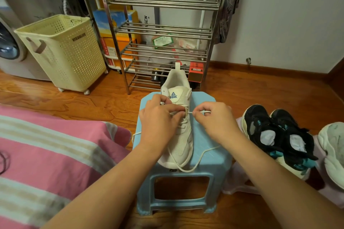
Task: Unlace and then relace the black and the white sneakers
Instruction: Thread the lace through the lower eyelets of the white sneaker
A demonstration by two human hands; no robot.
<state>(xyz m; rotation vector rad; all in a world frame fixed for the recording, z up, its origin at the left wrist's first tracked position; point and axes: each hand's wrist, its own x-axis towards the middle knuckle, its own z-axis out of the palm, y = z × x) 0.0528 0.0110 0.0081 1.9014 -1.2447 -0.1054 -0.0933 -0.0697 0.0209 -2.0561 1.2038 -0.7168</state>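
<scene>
white sneaker (181, 135) on blue stool (210, 156), half laced, lace (200, 112) w/ loose ends

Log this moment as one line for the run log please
stage: lacing white sneaker on blue stool | left hand: grips at eyelets | right hand: pinches lace | black sneakers: floor, right

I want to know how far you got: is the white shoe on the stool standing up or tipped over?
Standing up. The white sneaker rests sole-down on the blue stool, its tongue and laces facing up.
</scene>
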